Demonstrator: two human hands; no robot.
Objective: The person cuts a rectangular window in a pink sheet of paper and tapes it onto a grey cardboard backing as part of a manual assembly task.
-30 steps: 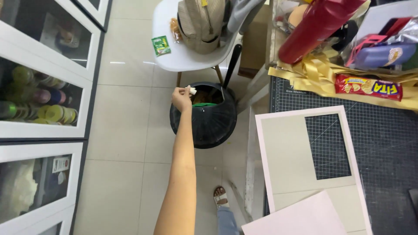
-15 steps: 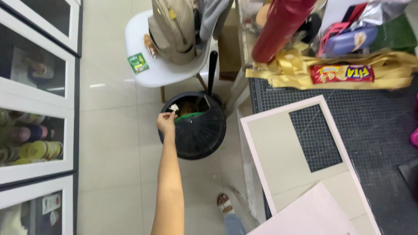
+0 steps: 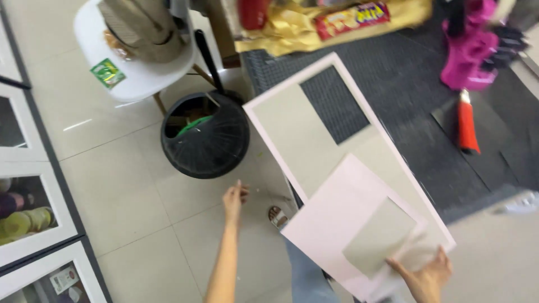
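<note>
My left hand [image 3: 234,200] hangs over the tiled floor, just below and to the right of the black waste bin [image 3: 205,138]; its fingers are loosely curled and hold nothing. My right hand [image 3: 428,276] rests at the table's near edge, fingers on the corner of a pale pink sheet [image 3: 342,219] that has a grey rectangular window in it. That sheet lies partly over a larger pink-edged frame [image 3: 314,129] on the dark cutting mat [image 3: 404,95].
A white chair [image 3: 135,78] with a beige bag stands behind the bin. White glass-door cabinets [image 3: 22,213] line the left. A red-handled tool [image 3: 465,120], a magenta object [image 3: 470,62] and a gold wrapper with a snack pack [image 3: 348,17] lie on the table.
My left hand has let go of the small white scrap over the bin and pulled back toward me. The view has swung right, bringing my right hand and the table into sight.
</note>
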